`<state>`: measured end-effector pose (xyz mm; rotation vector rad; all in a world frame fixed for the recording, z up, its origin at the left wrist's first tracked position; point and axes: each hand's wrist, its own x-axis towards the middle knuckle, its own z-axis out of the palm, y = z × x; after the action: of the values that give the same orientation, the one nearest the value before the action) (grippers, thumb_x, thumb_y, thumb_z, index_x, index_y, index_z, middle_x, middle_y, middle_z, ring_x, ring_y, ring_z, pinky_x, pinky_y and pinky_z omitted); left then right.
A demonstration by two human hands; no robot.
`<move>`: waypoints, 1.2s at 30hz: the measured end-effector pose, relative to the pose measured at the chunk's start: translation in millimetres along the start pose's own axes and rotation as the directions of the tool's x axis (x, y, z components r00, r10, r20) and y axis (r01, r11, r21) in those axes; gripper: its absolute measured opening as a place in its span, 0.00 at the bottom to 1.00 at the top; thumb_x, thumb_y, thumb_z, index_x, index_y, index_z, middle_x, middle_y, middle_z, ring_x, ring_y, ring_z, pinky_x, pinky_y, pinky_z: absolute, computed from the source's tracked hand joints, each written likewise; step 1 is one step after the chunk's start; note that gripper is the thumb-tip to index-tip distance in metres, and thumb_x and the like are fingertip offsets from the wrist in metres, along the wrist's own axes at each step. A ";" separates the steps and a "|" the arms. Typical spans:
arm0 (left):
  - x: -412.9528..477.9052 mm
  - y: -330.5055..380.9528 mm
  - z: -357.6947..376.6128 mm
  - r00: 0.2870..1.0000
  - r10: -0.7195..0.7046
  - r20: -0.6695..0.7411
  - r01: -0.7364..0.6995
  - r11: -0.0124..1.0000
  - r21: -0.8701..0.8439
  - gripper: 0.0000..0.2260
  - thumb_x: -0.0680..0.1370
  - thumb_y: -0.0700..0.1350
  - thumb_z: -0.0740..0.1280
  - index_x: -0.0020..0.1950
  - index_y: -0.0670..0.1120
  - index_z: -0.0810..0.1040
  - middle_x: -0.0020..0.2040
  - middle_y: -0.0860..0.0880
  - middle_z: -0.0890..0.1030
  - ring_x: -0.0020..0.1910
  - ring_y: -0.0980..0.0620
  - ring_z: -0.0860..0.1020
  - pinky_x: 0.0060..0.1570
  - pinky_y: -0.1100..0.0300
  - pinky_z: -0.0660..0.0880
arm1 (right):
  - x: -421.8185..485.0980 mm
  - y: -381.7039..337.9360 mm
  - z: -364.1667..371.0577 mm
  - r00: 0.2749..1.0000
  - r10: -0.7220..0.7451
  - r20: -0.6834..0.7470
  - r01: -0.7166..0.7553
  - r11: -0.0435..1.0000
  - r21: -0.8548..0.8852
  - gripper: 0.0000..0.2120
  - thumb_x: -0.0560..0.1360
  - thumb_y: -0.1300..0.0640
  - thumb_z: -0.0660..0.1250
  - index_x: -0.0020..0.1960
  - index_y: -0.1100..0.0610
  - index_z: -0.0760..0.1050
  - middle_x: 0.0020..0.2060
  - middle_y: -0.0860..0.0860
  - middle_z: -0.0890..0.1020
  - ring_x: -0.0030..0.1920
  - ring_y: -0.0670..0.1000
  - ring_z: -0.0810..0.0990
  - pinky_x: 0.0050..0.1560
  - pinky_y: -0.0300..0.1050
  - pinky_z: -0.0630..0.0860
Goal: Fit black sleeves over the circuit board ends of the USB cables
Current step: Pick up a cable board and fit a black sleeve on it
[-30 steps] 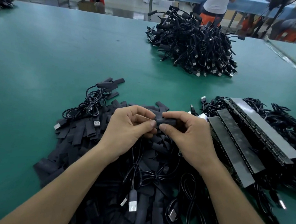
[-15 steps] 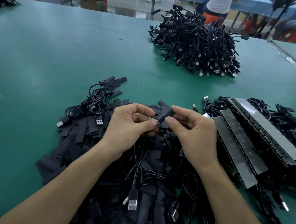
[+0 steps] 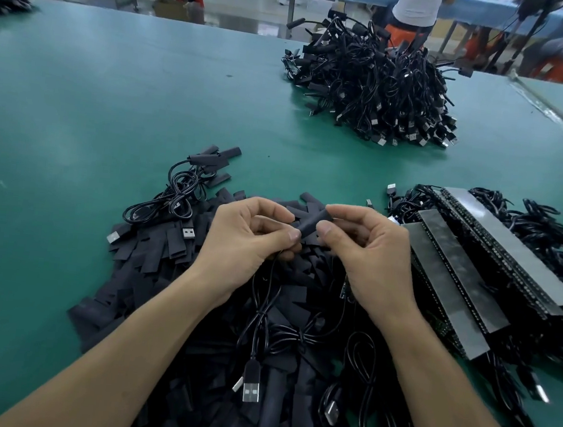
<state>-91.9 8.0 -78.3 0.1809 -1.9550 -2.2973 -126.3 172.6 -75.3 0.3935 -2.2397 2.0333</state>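
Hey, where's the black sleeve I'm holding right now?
Head view, mid-frame: the black sleeve is pinched between the left hand and right hand, just above the pile of loose sleeves on the green table.

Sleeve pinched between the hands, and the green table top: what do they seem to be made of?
Sleeve: a matte black, flattened, thin-walled tube with no shine, probably soft plastic, possibly heat-shrink. Table top: a smooth green mat with a soft sheen from the lights, probably rubber or vinyl; the look does not settle which.
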 end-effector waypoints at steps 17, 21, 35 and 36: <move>2.9 48.5 -17.0 0.964 0.181 0.196 -0.243 0.898 0.366 0.02 0.75 0.45 0.74 0.43 0.49 0.85 0.32 0.50 0.84 0.28 0.55 0.81 0.31 0.65 0.77 | 3.6 -55.6 -19.8 0.989 -0.093 -0.114 0.083 0.992 -0.090 0.10 0.77 0.62 0.70 0.52 0.47 0.78 0.36 0.48 0.86 0.37 0.48 0.85 0.42 0.42 0.82; 24.9 50.7 -58.6 0.920 0.291 -0.262 -0.148 0.877 0.457 0.11 0.78 0.46 0.70 0.36 0.50 0.84 0.25 0.55 0.78 0.22 0.59 0.73 0.24 0.67 0.70 | -0.9 -68.8 -37.8 0.976 0.111 0.187 0.047 0.731 -0.681 0.11 0.76 0.57 0.71 0.56 0.45 0.81 0.42 0.41 0.83 0.43 0.38 0.82 0.50 0.33 0.79; 16.4 48.6 -74.8 0.890 0.281 -0.359 0.313 0.197 0.929 0.28 0.70 0.67 0.70 0.61 0.50 0.72 0.54 0.45 0.77 0.53 0.41 0.76 0.51 0.47 0.73 | -11.0 -70.1 -28.9 0.886 0.442 0.139 -0.028 0.350 -0.936 0.11 0.70 0.55 0.74 0.49 0.45 0.77 0.49 0.49 0.78 0.49 0.55 0.81 0.52 0.52 0.80; 14.3 53.0 -75.0 0.900 0.216 -0.378 0.354 0.141 0.924 0.28 0.68 0.68 0.71 0.58 0.50 0.71 0.50 0.47 0.76 0.49 0.42 0.76 0.46 0.50 0.71 | -10.3 -70.1 -29.7 0.898 0.415 0.143 -0.030 0.382 -0.924 0.09 0.69 0.54 0.76 0.45 0.45 0.77 0.47 0.49 0.79 0.47 0.55 0.81 0.51 0.52 0.80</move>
<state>-92.6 -75.8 -38.1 0.8195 -2.7854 -0.3430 -102.0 197.7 -6.9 0.3348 -3.3291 0.4368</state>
